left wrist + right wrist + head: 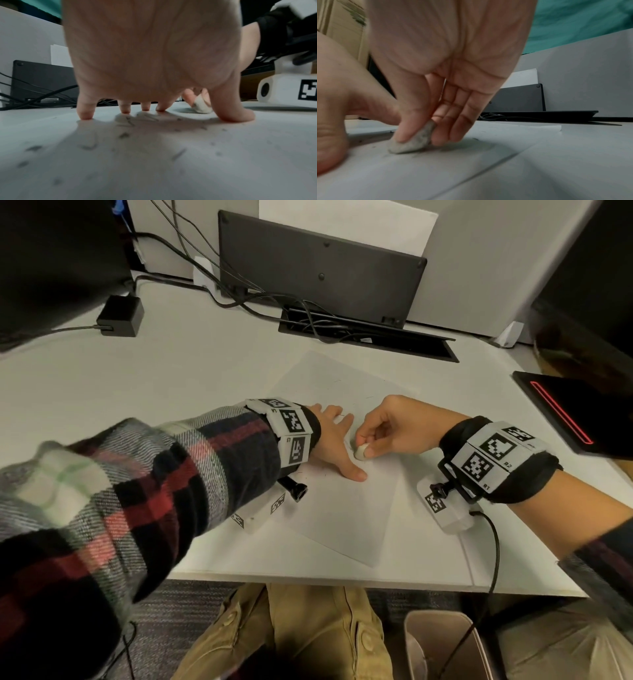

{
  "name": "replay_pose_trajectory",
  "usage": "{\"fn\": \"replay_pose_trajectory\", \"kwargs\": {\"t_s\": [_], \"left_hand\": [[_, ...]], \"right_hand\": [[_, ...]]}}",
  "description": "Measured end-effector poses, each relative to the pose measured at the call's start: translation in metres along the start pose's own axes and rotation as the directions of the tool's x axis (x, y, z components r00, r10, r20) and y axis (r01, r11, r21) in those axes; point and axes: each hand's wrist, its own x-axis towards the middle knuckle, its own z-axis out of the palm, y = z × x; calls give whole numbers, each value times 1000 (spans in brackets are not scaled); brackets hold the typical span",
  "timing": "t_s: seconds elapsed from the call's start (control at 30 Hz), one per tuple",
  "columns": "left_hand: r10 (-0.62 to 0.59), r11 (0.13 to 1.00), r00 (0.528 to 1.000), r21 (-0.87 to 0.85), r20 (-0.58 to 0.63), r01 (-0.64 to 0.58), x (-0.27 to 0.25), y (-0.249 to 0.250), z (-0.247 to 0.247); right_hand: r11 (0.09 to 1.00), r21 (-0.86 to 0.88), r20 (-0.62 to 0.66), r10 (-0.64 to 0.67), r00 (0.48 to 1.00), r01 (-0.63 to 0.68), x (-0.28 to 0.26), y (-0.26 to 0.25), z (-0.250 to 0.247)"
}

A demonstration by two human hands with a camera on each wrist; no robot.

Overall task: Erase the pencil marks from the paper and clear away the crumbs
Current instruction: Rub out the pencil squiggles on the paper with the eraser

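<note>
1. Right hand [394, 426]: thumb and fingers pinch a small grey-white eraser [361, 453], its bottom edge pressed onto the paper [342, 508].
2. Left hand [334, 441]: fingers spread and straight, tips and thumb pressed flat on the paper just left of the eraser; holds nothing.
3. Eraser sits in the gap between left thumb and forefinger, near the sheet's middle.
4. Crumbs [125, 134]: dark flecks scattered on the paper under and in front of the left palm.
5. Faint pencil marks show around the eraser; too blurred to read.
6. Paper lies angled on the white desk [171, 364], short of the near edge.
7. Behind: black keyboard [318, 265] propped on edge against the partition, cables [239, 299], black power brick [120, 315] at left.
8. Bin [448, 648] below the desk edge, at right.
</note>
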Motion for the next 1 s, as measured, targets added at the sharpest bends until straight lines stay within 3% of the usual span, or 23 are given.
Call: {"fn": "replay_pose_trajectory", "kwargs": {"t_s": [0.07,0.27,0.47,0.63,0.8,1.0], "left_hand": [[-2,1000,1000,-4,5,2,0,0,-1],[11,1000,1000,-7,9,-11,-1,-1,-1],[3,1000,1000,-17,21,-3,-1,-1,0],[14,1000,1000,-13,16,-13,-3,1,0],[1,1000,1000,11,18,-1,-4,2,-1],[2,1000,1000,30,6,-3,-5,3,-1]], "right_hand": [[1000,18,21,-12,1000,11,-1,-1,2],[987,-160,-98,-11,995,-5,11,0,3],[999,-31,47,-32,998,33,-1,-2,5],[985,-168,-87,-37,996,22,9,0,3],[998,-58,30,-36,999,37,-3,-1,5],[984,-179,-87,-31,996,15,8,0,5]]}}
